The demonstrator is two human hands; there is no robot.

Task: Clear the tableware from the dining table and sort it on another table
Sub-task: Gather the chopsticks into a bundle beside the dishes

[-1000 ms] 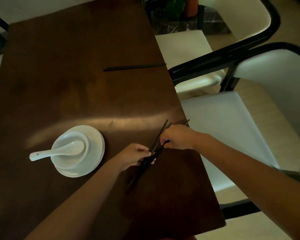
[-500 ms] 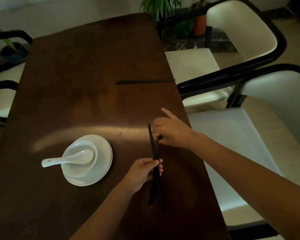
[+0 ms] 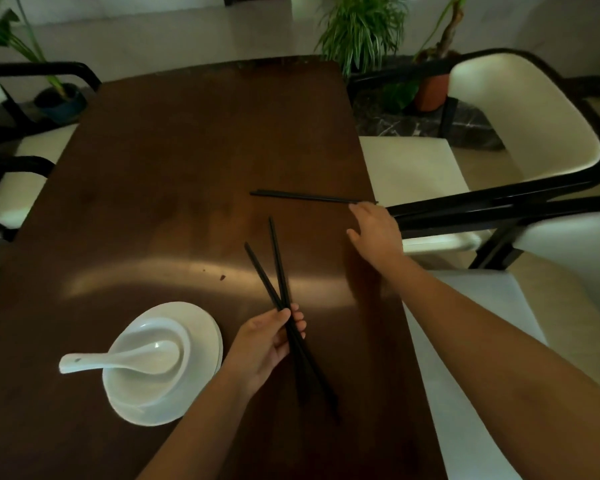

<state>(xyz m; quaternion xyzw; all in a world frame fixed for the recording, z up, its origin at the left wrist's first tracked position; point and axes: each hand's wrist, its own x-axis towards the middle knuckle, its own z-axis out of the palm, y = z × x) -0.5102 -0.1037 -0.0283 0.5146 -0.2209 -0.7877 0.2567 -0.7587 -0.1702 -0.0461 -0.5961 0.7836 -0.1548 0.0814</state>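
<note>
I'm seeing the left hand (image 3: 267,341) gripping black chopsticks (image 3: 281,299), fingers curled round them, freeing the other. The right hand (image 3: 376,233), fingers spread, is hovering by the far pair (image 3: 312,197) on the table (image 3: 187,168), probably to collect it.

Dim room light leaves a pale glare band across the dark table (image 3: 187,161), wide-angle edges bowed, right hand (image 3: 376,233) slightly motion-blurred.

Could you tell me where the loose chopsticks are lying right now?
The loose chopsticks lie flat near the table's right edge, just beyond the right hand.
</note>
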